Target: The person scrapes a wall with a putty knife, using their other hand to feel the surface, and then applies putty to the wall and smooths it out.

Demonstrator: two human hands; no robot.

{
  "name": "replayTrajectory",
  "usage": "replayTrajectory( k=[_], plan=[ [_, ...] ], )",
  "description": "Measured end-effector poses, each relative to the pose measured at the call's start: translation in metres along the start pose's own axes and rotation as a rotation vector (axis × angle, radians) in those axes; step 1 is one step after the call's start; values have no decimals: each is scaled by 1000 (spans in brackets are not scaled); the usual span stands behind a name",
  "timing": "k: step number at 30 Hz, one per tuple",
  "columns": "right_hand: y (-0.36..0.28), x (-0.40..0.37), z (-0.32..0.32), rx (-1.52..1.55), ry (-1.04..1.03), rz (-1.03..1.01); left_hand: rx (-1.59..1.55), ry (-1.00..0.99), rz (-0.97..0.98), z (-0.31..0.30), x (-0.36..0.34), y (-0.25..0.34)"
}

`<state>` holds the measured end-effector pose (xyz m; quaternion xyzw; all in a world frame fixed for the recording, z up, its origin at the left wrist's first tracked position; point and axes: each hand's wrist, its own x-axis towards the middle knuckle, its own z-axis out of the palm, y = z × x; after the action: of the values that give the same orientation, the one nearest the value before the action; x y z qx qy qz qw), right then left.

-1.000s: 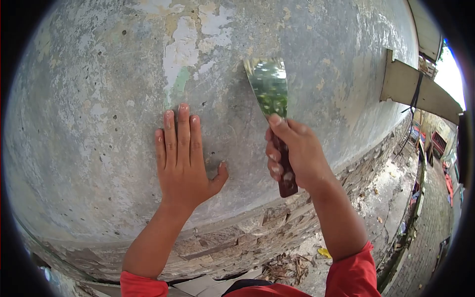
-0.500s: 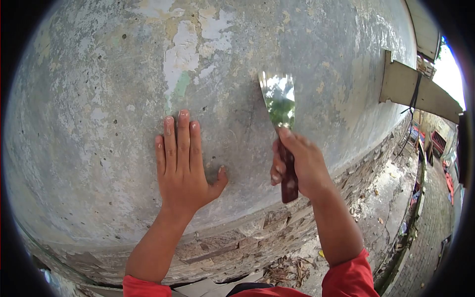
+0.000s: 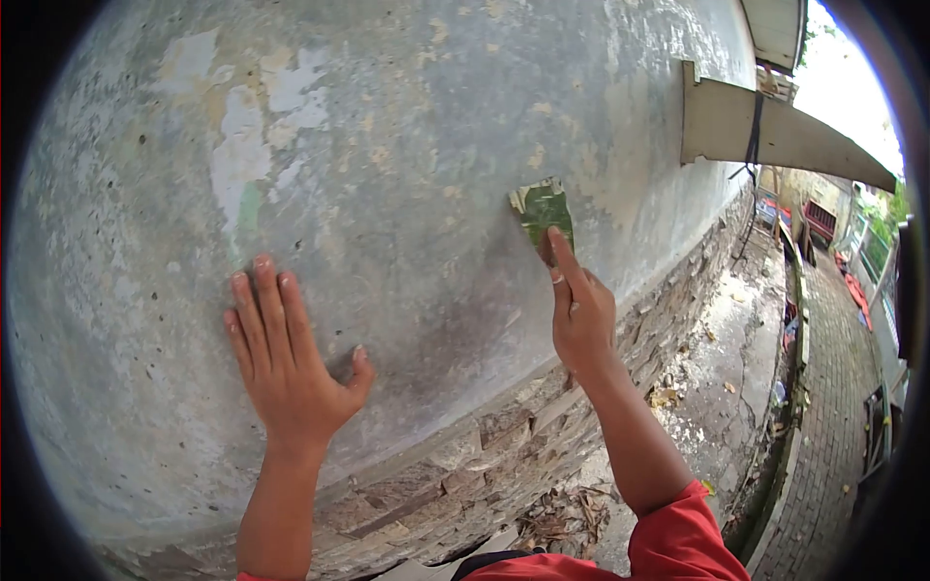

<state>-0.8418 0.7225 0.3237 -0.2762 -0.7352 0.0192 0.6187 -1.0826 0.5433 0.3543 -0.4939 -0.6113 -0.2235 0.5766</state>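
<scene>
Putty knife [image 3: 542, 208]: metal blade laid against the wall [image 3: 436, 126], right of centre in the head view, blade end uppermost. The polished face reflects green and white. Only the blade shows; the handle is hidden inside the hand.

Right hand [image 3: 581, 315]: grip closed around the putty knife from below. The index finger [image 3: 564, 254] is stretched up along the back of the blade and presses on it. The other fingers are curled in. The forearm runs down to a red sleeve [image 3: 683, 533] at the lower edge.

Left hand [image 3: 286, 363]: grip fully open, holding nothing. Palm and fingers lie flat on the wall, fingers together and pointing up, thumb out to the right. It sits well apart from the blade, lower and to the left.

Wall: grey, weathered plaster, pitted, with pale flaked patches [image 3: 237, 145] above the left hand and yellowish blotches near the blade.

Foot of wall: rough stone course [image 3: 504, 436] runs below both hands. Dry leaves [image 3: 562, 518] lie on the ground beside it.

Further out: a flat canopy [image 3: 746, 121] projects from the wall at upper right, and a paved lane [image 3: 833, 407] runs along the right edge
</scene>
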Motion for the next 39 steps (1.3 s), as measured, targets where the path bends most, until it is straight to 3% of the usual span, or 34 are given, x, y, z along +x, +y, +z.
replayTrajectory(
  k=[4, 6, 10, 14, 16, 20, 22, 23, 25, 29, 31, 32, 34, 38, 39],
  plan=[
    [13, 15, -8, -81, 81, -126, 4, 5, 7, 1, 1, 0],
    [16, 31, -16, -96, -29, -32, 14, 11, 14, 1, 1, 0],
    [-3, 76, -38, -132, -55, 63, 18, 14, 17, 2, 1, 1],
    [7, 73, -38, 0, -3, -97, 43, 11, 19, 3, 0, -1],
    [-7, 86, -49, -70, -139, 126, 32, 11, 20, 3, 1, 0],
    [-8, 92, -52, -47, -154, 138, 49, -6, 22, 2, 1, 2],
    [5, 81, -41, 3, -40, -155, 49, 0, 22, 3, 1, 0],
    [10, 85, -42, 4, -41, -161, 51, 4, 20, 3, 1, 0],
    [-16, 101, -54, -30, -172, 132, 54, 4, 23, 3, 2, 1],
    [-15, 77, -54, -97, -271, 239, 58, 7, 27, 3, 2, 1],
    [11, 51, -31, 66, -27, -197, 56, 4, 21, 3, 1, 1],
    [12, 51, -36, 66, -30, -197, 55, 8, 18, 3, 2, 1],
    [-16, 63, -53, -68, -246, 178, 54, 6, 26, 2, 2, 2],
    [-1, 46, -43, -113, -310, 200, 58, 12, 28, 2, 2, 1],
    [16, 33, -29, -10, -180, 40, 57, 10, 25, 2, 2, 1]
  ],
)
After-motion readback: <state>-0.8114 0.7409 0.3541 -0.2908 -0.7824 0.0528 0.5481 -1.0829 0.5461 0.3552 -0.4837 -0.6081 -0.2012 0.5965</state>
